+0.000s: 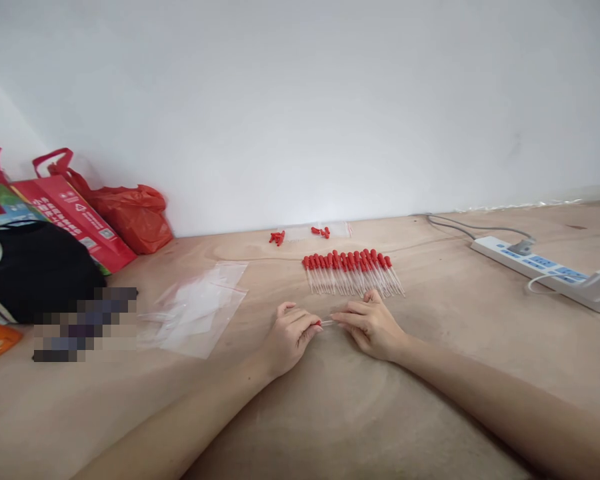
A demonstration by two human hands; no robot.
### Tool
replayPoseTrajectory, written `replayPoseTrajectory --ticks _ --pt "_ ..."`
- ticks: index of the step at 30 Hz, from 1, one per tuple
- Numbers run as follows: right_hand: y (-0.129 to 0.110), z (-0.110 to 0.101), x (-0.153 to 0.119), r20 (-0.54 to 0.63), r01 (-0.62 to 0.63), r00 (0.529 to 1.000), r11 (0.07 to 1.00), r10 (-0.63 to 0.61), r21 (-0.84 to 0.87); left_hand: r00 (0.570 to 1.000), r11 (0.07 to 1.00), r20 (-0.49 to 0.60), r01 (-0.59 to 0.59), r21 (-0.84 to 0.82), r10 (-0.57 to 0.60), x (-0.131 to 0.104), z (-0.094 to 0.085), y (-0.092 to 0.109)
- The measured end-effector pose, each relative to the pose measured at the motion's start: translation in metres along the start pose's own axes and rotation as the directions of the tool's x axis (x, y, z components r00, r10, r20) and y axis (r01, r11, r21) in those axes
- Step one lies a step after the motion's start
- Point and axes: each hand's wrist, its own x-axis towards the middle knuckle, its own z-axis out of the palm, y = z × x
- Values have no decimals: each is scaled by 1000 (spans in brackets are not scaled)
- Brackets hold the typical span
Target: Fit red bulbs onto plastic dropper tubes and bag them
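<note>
My left hand (293, 333) pinches a small red rubber bulb (319, 323), only its end showing past the fingertips. From the bulb a thin clear dropper tube (327, 323) runs across to my right hand (373, 327), whose thumb and fingers are closed on it. How deep the tube sits in the bulb is hidden by my fingers. Just beyond my hands lies a row of droppers (347, 270), red bulbs pointing away and clear tips toward me. Farther back are loose red bulbs (278, 237), more red bulbs (321, 232) and several clear tubes (295, 234) near the wall.
Clear zip bags (205, 310) lie left of my hands. Farther left are a blurred-out dark object (85, 325), a black bag (40, 270), a red shopping bag (75, 213) and a red plastic bag (135, 213). A power strip (545, 270) with cables stands at right.
</note>
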Motion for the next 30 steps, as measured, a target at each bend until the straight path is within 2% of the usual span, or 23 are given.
replayPoseTrajectory --ticks 4,9,18,23,30 --pt "0 0 1 39 28 999 998 -25 -52 999 999 33 -27 46 25 -2 2 0" --pt "-3 0 3 34 49 998 995 -47 -91 997 996 48 -62 68 59 -3 4 0" --pt "-12 5 7 93 18 996 997 -11 -75 992 989 52 -116 88 112 0 1 4" --pt "-12 5 10 118 2 993 997 7 -75 993 987 60 -112 115 105 2 0 2" --pt "-15 -6 17 173 -8 984 984 39 -176 997 985 43 -73 155 67 6 -9 -7"
